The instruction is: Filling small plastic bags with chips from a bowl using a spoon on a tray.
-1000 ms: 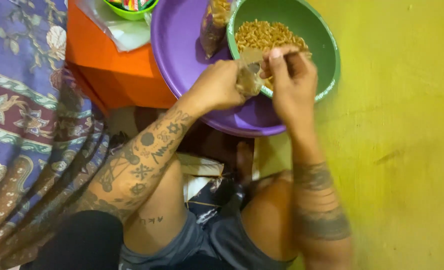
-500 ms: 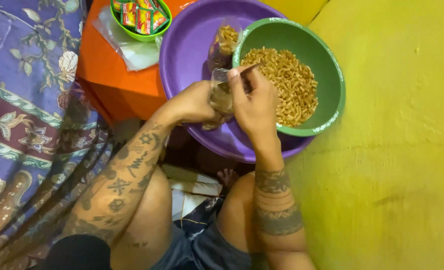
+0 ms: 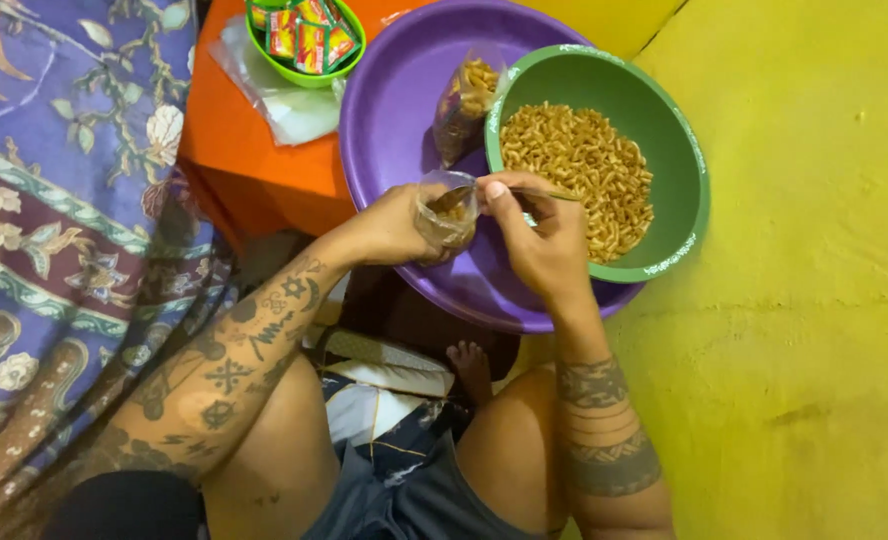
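Observation:
My left hand (image 3: 389,228) holds a small clear plastic bag (image 3: 446,212) open over the purple basin (image 3: 394,90). My right hand (image 3: 539,240) grips a spoon (image 3: 459,196) whose bowl is dipped into the mouth of that bag. Just beyond my right hand sits a green bowl (image 3: 682,150) filled with golden-brown twisted snack pieces (image 3: 579,165). A filled clear bag of the same snack (image 3: 462,95) leans inside the purple basin, to the left of the green bowl.
An orange stool (image 3: 254,170) at the upper left carries a small green bowl of red and yellow sachets (image 3: 306,35) and a pile of clear plastic bags (image 3: 279,95). Patterned purple cloth (image 3: 54,200) lies to the left. Yellow floor (image 3: 804,300) spreads to the right.
The view has shifted, showing more of the basin and stool. My hands have come down from the green bowl, and the spoon now sits in the mouth of the small bag.

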